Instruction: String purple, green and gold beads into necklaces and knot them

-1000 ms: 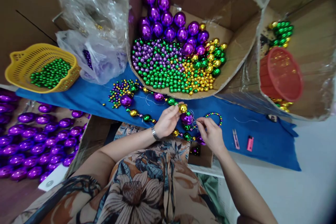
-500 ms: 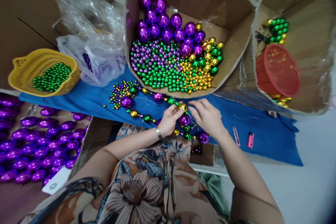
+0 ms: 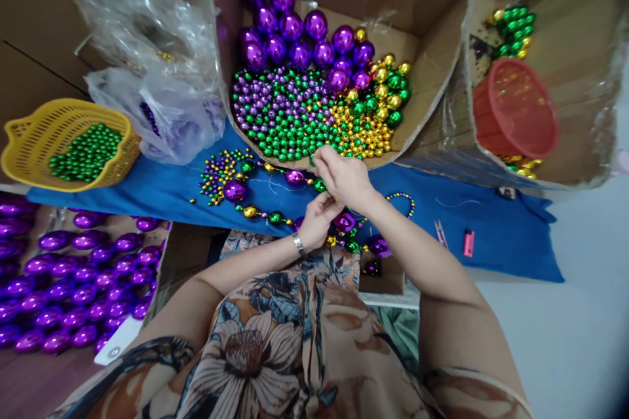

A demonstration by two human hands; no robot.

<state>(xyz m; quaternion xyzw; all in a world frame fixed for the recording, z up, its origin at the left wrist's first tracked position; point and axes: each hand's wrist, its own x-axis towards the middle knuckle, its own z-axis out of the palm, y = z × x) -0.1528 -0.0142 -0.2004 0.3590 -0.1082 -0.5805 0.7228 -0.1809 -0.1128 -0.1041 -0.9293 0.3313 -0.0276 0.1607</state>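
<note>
ok so taking our hands as the middle of the dial, with 12 straight ahead, we've got the left hand (image 3: 318, 221) low with thumb and fingers brought together right at the bead string (image 3: 295, 177), though our other hand covers part of that spot so we can't tell exactly what's pinched. Our right hand (image 3: 346, 177) sits just past it toward 12, fingertips bunched at the near edge of the big cardboard box (image 3: 437, 72), and we honestly can't tell if there's anything between them. The string itself lies on the blue cloth (image 3: 515, 236), looping from 9 round to our hands, with a fat purple ball (image 3: 346, 220) just below them near 5. A heap of tiny mixed beads (image 3: 216, 173) sits around 9, and the box at 12 holds purple, green and gold beads. Further out we've got a yellow basket (image 3: 22, 160) of green beads toward 9, crinkly plastic bags (image 3: 171, 118) at 10, a red tub (image 3: 496, 118) in another box at 2, and, between 3 and 4, small snips (image 3: 441, 234) beside a pink lighter (image 3: 468, 243)
</note>
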